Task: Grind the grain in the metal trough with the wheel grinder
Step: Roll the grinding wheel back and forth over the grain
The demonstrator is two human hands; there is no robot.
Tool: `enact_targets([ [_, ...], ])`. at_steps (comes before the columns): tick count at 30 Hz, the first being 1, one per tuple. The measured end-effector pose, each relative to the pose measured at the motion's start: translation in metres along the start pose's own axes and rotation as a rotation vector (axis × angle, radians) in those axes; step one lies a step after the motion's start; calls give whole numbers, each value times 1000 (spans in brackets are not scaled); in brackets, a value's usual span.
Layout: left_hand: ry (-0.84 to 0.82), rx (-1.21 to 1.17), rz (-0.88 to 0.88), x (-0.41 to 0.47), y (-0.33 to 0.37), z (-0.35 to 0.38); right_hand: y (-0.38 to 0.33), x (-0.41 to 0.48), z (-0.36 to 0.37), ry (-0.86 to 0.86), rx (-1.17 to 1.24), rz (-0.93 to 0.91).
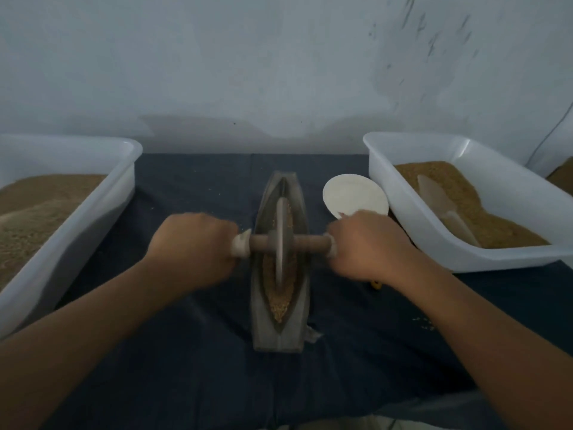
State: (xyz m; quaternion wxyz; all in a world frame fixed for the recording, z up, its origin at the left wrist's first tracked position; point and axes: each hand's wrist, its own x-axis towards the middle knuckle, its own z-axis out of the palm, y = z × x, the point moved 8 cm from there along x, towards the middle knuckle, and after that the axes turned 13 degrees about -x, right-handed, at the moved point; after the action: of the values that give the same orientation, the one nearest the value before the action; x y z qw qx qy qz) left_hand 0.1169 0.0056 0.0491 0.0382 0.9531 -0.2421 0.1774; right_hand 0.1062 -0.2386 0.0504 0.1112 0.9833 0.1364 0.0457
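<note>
Dark blue cloth (186, 352) covers the work surface in the head view, with a pale scuffed wall (279, 57) behind it. At the far left stands a white plastic tub (105, 206) heaped with fine brown meal, and at the far right a second white tub (412, 231) holds brown grain with a translucent scoop (443, 206) lying in it. A round white dish (350, 193) sits on the cloth between the right tub and the trough, its near edge hidden behind the right hand. A small yellow object (376, 285) peeks out beneath the right wrist, too hidden to identify, and a few loose kernels (423, 322) lie scattered on the cloth to the right. The metal trough (263, 330), boat-shaped and grey, stands in the middle of the cloth with its length pointing away from the person. Golden grain (280, 305) fills its groove, thickest at the near end. The wheel grinder (281, 240) stands upright in the groove around the middle of the trough, its wooden axle crossing over both rims. The left hand (195, 240) is clenched around the axle's left end, knuckles up. The right hand (369, 243) grasps the axle's right end in the same way. Both hands are slightly blurred.
</note>
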Motion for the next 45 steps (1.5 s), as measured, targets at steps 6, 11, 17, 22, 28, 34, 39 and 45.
enact_targets([
  [6, -2, 67, 26, 15, 0, 1, 2, 5, 8, -4, 0, 47],
  [11, -54, -6, -189, 82, -18, 12, 21, 66, -9, 160, -91, 204],
  [17, 4, -8, -52, 11, -7, 5, 3, 17, 5, -60, -25, 22],
  [22, 119, -27, -10, -17, -4, 2, -3, 9, 6, -28, -30, -48],
  [28, -33, -55, -209, 88, -26, 16, 24, 77, -8, 131, -117, 185],
  [34, -89, -73, -159, 16, -13, 13, 2, 31, -4, -18, -36, 10],
  [39, 65, -102, -31, -39, -5, 1, -18, -17, -21, 253, -125, -81],
  [45, 34, -58, -200, 55, -25, 18, 12, 62, -10, 172, -108, 121],
])
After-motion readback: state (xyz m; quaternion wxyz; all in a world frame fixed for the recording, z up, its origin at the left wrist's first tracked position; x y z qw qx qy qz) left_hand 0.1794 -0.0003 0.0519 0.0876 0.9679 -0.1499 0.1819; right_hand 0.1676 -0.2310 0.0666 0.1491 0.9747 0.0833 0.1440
